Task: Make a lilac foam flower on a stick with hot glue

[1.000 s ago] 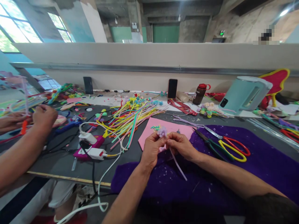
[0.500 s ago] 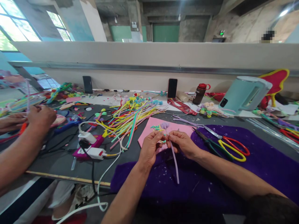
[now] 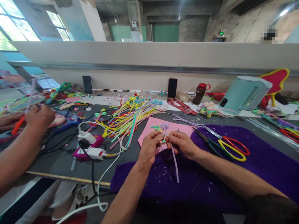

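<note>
My left hand and my right hand meet over the near edge of a pink felt sheet. Both pinch a lilac pipe cleaner whose top end is curled into a small fuzzy flower. Its stem hangs down between my hands over a purple cloth. My fingers are closed around the stem just under the flower.
Scissors with red and yellow handles and dark pliers lie on the cloth at right. A heap of coloured pipe cleaners lies left of the pink sheet. White chargers and cables, two phones, a bottle and a pale kettle stand around. Another person's hands work at far left.
The lilac stem has swung from slanting right to hanging nearly straight down. The flower now sits higher above my fingers. The other person's hands have shifted slightly.
</note>
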Available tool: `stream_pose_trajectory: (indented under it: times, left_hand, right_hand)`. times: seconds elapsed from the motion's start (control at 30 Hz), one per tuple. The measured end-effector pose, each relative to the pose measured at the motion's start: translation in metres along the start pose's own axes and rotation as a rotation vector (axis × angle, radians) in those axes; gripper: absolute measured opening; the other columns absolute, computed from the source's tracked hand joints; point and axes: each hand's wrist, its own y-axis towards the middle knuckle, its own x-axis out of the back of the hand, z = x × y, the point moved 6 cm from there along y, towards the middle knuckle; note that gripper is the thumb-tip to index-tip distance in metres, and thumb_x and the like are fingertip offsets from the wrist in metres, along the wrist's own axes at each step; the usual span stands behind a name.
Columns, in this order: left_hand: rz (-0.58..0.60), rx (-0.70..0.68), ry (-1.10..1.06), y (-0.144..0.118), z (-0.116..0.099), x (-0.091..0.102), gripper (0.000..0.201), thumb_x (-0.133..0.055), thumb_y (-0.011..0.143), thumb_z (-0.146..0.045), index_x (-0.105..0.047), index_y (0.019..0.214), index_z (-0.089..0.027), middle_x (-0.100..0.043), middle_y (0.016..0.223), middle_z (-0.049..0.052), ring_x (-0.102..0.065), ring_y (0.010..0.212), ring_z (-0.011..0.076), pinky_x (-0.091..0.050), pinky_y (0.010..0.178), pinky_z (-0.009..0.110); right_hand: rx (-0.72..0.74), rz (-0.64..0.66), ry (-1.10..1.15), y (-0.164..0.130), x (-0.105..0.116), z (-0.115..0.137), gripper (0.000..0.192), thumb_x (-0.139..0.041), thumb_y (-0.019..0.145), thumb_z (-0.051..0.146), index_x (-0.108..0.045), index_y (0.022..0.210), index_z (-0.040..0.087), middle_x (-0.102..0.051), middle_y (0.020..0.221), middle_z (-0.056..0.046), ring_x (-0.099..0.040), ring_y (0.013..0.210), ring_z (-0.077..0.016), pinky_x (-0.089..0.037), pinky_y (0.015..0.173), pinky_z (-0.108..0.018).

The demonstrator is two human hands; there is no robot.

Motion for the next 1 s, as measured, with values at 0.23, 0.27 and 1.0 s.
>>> stream_pose_trajectory:
  times: [0.23,0.27,1.0]
  left_hand:
    - [0.011,-0.008,-0.019,-0.003,-0.001,-0.001,0.019,-0.07,0.065,-0.029,-0.059,0.06,-0.014,-0.058,0.06,-0.002,-0.049,0.052,0.0044,-0.036,0.049,0.015]
    - [0.017,-0.014,-0.027,-0.003,-0.001,-0.002,0.02,-0.068,0.067,-0.031,-0.06,0.063,-0.014,-0.058,0.062,-0.002,-0.05,0.054,0.0052,-0.037,0.049,0.016]
    - [0.131,-0.004,-0.126,-0.001,0.005,-0.013,0.016,-0.068,0.066,-0.026,-0.062,0.074,-0.014,-0.057,0.056,-0.003,-0.05,0.039,0.0079,-0.04,0.041,0.021]
  right_hand:
    - [-0.009,0.007,-0.015,-0.001,-0.001,-0.001,0.023,-0.054,0.082,0.039,-0.054,0.077,0.016,-0.058,0.062,0.003,-0.043,0.037,-0.0039,-0.026,0.035,-0.017]
    - [-0.009,0.01,-0.015,-0.001,-0.001,-0.001,0.023,-0.054,0.082,0.039,-0.054,0.077,0.016,-0.058,0.061,0.003,-0.043,0.037,-0.004,-0.026,0.035,-0.017]
    - [0.008,0.06,-0.048,0.0,-0.012,-0.004,0.028,-0.053,0.082,0.043,-0.053,0.079,0.016,-0.058,0.061,0.003,-0.044,0.037,-0.004,-0.03,0.035,-0.016]
